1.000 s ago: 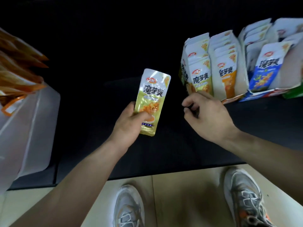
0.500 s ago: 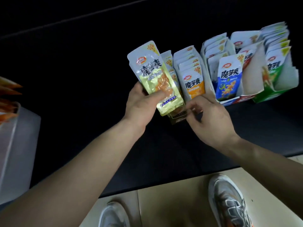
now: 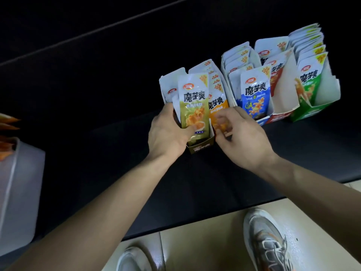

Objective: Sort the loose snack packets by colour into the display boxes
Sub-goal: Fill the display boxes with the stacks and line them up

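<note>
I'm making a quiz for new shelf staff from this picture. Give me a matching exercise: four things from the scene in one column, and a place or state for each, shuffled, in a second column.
Things
1. yellow-green packet
2. blue packet
3. green display box
4. right hand

Place or state
A. farthest right in the row of boxes
B. held upright by the left hand at the leftmost box
C. front of its box, right of the orange packets
D. fingers at the front of the orange packets

Pairs: 1-B, 2-C, 3-A, 4-D

orange packets (image 3: 7,132) cut by left edge, right shoe (image 3: 277,249) cropped below
</note>
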The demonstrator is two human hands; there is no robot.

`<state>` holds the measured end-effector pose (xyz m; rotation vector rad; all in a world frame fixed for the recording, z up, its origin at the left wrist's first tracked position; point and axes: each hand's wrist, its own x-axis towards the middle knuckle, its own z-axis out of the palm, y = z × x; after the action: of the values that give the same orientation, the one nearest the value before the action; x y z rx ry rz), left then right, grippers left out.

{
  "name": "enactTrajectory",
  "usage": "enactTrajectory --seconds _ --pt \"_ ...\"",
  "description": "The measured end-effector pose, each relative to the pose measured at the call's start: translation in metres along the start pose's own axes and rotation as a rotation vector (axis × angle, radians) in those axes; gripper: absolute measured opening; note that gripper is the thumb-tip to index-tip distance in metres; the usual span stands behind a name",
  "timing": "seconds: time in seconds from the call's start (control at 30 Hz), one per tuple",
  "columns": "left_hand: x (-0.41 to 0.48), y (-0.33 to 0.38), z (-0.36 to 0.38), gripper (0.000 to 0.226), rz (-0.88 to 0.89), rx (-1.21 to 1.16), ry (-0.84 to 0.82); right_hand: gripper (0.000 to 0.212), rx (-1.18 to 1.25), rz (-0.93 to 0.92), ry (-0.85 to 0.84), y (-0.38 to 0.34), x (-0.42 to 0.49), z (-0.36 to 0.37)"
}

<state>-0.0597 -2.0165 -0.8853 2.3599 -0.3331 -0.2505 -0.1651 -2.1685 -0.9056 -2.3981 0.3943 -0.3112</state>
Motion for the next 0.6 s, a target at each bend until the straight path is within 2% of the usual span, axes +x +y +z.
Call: enactTrajectory --seconds 0.13,0.2,0.37,0.5,0.6 --pt "-0.009 -0.012 -0.019 0.068 0.090 -0.070 0.141 0.050 -0.057 -0.072 -0.028 -0.005 0.008 0.000" --pt "-0.010 -0.022 -0.021 0.067 0.036 -0.093 0.159 0.054 -0.093 -0.096 -0.039 -0.009 0.015 0.001" --pt "-0.008 -0.034 -0.007 0.059 -0.113 -0.154 -0.055 0.057 -0.234 -0.106 -0.108 -0.016 0.031 0.007" --pt "-0.006 -0.034 0.003 0.058 -0.107 -0.134 -0.088 0.061 -0.322 -0.077 -0.086 -0.020 0.041 0.016" --pt "-0.005 -0.033 0.003 0.059 -0.117 -0.148 -0.108 0.087 -0.353 -0.090 -0.067 -0.021 0.050 0.015"
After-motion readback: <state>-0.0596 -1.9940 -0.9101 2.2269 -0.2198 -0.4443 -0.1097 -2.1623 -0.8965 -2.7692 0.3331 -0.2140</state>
